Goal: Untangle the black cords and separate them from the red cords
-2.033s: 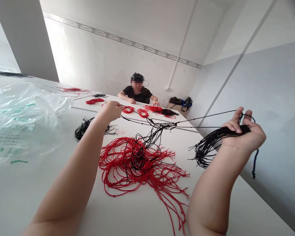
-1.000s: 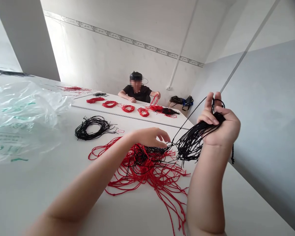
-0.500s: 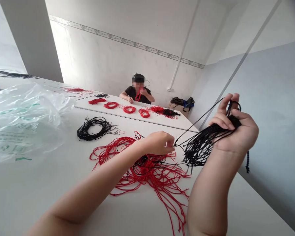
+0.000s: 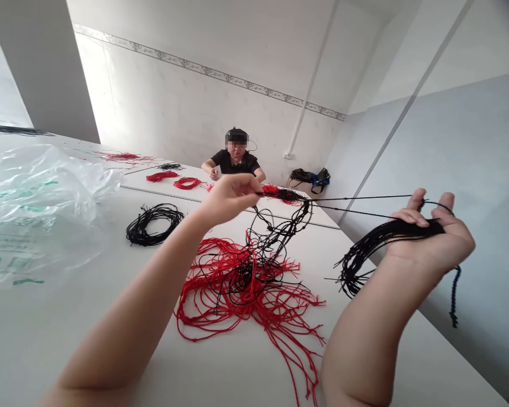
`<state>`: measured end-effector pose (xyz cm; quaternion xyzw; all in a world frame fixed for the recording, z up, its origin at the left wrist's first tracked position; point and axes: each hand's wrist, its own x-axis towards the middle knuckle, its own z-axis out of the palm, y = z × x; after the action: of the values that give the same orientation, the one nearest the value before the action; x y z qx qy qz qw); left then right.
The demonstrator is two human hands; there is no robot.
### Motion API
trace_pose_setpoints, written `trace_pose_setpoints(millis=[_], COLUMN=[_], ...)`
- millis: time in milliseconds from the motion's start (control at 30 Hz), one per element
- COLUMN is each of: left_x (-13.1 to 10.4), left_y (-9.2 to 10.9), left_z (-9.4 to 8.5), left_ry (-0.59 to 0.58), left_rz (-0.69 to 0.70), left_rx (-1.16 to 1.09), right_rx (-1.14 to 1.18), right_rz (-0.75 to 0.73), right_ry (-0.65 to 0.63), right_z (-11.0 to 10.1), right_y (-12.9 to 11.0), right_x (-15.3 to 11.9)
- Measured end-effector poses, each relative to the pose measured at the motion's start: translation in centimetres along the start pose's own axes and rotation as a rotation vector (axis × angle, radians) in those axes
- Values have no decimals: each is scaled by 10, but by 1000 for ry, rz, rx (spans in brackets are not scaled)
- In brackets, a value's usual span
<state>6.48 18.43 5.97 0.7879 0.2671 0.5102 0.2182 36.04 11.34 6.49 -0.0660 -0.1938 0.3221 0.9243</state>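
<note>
A single black cord (image 4: pixel 335 198) now runs taut in the air between the two hands, where half a second ago it was only a short slack stretch just above the pile. The left hand (image 4: pixel 229 196), fingers pinched shut on the cord's end, has risen from the tangle and swung away to the left. The right hand (image 4: pixel 432 234) has moved out to the right, its fingers loosely curled over a bundle of black cords (image 4: pixel 373 246) whose loose ends hang toward the table (image 4: pixel 46 328). As I judge it, one cord is being drawn free of the mixed heap to join that bundle. Black strands (image 4: pixel 280 232) trail up from the red cord pile (image 4: pixel 246 294). Farther left lie a black coil (image 4: pixel 150 223) and a plastic bag (image 4: pixel 38 209); another person (image 4: pixel 235 158) sits at the far table.
</note>
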Motion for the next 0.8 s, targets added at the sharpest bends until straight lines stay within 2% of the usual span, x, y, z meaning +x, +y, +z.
trace_pose_setpoints(millis=[100,233,300,400,467,567,633,700,800], left_x=[2,2,2,5,8,11,10,8,3], left_y=[-1,-15,-22,-25,-22,-16,-13,-10,-1], left_z=[-16,-34,-40,-42,-40,-32,-25,-17,-7], left_ry=[229,682,782,812,725,405,251,164,14], left_rz=[-64,-116,-116,-182,-321,-518,-539,-516,-454], left_rx=[-75,49,13,-249,-410,-495,-419,-345,-415], right_rx=[24,35,26,-5,-13,-50,-98,-145,-236], right_rz=[-4,-28,-13,-19,-47,-50,-10,75,201], right_ry=[67,106,134,164,152,81,6,-87,-276], right_z=[-1,2,6,12,15,17,19,22,29], right_y=[1,6,9,15,18,23,28,34,47], right_x=[1,1,-1,-6,-9,-12,-14,-19,-28])
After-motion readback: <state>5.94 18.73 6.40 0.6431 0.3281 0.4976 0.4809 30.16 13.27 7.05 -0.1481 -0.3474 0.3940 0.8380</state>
